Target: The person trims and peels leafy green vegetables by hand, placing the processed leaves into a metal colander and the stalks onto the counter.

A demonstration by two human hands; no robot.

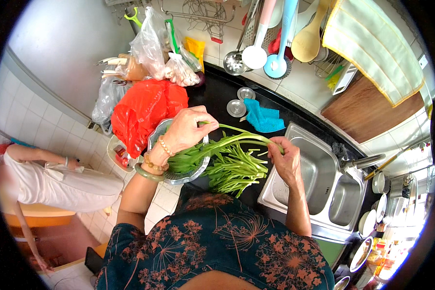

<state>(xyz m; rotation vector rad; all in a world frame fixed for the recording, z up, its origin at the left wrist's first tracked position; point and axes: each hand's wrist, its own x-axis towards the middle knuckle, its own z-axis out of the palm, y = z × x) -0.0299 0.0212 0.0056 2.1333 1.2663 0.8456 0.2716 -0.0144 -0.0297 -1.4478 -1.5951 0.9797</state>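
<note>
Right at the centre of the frame, a long green stalk (242,130) is stretched between two hands: its left end is pinched between the thumb and fingers of the left hand (191,126), its right end gripped by the fingertips of the right hand (286,157). Just below, a heap of cut greens (239,169) is spread on the black counter (211,100), while a silvery bowl (182,181) with leaves in it is partly covered by the left forearm. At upper left, a red plastic bag (147,108) is seen; above the stalk, a blue cloth (264,117) is crumpled near the steel sink (311,159), set at centre right.
</note>
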